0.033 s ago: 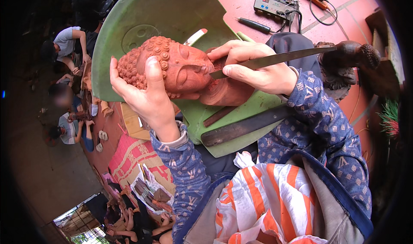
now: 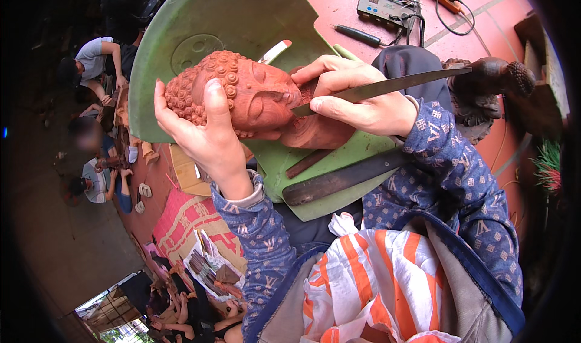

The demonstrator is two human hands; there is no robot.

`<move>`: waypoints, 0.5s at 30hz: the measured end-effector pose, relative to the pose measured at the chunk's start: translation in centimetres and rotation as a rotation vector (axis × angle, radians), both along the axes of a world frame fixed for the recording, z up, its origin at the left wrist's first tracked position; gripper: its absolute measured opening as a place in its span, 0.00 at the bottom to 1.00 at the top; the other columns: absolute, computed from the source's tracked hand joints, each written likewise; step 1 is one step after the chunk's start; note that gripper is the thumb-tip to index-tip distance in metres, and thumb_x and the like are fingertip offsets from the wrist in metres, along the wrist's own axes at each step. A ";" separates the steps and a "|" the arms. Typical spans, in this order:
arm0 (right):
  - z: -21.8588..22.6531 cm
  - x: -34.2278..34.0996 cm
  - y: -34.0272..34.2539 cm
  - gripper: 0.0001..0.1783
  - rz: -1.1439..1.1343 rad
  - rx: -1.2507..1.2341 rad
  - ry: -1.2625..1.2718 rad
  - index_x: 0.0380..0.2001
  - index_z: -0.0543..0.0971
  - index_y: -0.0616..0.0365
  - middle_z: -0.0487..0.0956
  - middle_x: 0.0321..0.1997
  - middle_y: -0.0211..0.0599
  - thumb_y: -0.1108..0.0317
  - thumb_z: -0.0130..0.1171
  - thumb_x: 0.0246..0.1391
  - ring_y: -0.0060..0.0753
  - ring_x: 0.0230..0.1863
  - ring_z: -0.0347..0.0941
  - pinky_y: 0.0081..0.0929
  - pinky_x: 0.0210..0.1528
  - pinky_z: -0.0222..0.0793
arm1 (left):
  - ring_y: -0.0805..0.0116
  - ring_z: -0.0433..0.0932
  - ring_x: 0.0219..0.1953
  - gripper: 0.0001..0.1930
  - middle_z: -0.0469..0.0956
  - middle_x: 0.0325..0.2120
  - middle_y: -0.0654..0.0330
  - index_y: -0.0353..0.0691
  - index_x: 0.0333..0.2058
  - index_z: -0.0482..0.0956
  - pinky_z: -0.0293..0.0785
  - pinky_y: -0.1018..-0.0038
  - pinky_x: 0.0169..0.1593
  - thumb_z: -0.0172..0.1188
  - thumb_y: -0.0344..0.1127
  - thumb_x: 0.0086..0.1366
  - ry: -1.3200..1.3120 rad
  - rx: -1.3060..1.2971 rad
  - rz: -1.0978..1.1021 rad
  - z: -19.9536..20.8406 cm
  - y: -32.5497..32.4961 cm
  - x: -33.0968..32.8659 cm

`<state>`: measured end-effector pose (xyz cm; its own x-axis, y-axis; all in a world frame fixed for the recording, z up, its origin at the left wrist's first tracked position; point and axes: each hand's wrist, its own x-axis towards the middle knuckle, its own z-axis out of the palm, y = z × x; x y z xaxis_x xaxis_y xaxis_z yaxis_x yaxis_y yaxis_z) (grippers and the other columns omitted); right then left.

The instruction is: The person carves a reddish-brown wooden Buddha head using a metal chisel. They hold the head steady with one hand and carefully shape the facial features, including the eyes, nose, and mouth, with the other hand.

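A reddish wooden Buddha bust [image 2: 261,89] lies on its side, its curled hair to the left and its neck and shoulders to the right. My left hand [image 2: 212,138] is wrapped round the head, thumb on the curls near the forehead. In my right hand [image 2: 369,110] is a long, tapering flat metal file [image 2: 411,79], pinched between thumb and fingers. Its left tip touches the bust around the chin and mouth, where reddish dust lies. My right fingertips rest near the neck. A green plastic chair [image 2: 181,16] is beneath the bust.
On the chair lie a dark flat bar [image 2: 339,178] and a thin brown stick [image 2: 308,163]. A control box [image 2: 387,4] and a black pen-shaped tool [image 2: 358,35] sit on the red tiles. Dark carvings [image 2: 475,107] stand at right. Other people [image 2: 97,61] sit at far left.
The file's tip has slid slightly left and down along the chin, and my right hand has shifted a little with it. My left hand and the bust hold still.
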<state>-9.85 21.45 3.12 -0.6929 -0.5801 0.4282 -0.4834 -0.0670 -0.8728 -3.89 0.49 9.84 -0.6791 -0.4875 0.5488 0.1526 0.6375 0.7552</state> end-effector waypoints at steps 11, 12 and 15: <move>-0.4 0.7 -0.5 0.10 -0.079 -0.090 0.089 0.30 0.81 0.61 0.81 0.46 0.46 0.64 0.62 0.55 0.43 0.47 0.76 0.37 0.53 0.69 | 0.50 0.66 0.61 0.41 0.62 0.59 0.42 0.27 0.64 0.59 0.60 0.57 0.65 0.66 0.48 0.62 -0.012 0.003 0.000 -0.2 -0.1 0.0; -0.5 0.7 -0.7 0.10 -0.054 -0.154 0.007 0.29 0.81 0.61 0.82 0.46 0.46 0.64 0.62 0.56 0.43 0.47 0.77 0.36 0.52 0.70 | 0.50 0.66 0.61 0.41 0.62 0.59 0.42 0.27 0.64 0.59 0.60 0.57 0.65 0.66 0.48 0.62 -0.010 0.001 0.000 -0.1 0.0 0.0; -0.2 1.0 -0.9 0.10 -0.097 -0.112 0.075 0.29 0.81 0.62 0.82 0.46 0.46 0.65 0.62 0.56 0.43 0.47 0.77 0.35 0.51 0.70 | 0.50 0.66 0.61 0.41 0.62 0.59 0.42 0.28 0.64 0.59 0.60 0.57 0.65 0.66 0.49 0.62 -0.008 0.005 0.002 -0.2 -0.1 0.1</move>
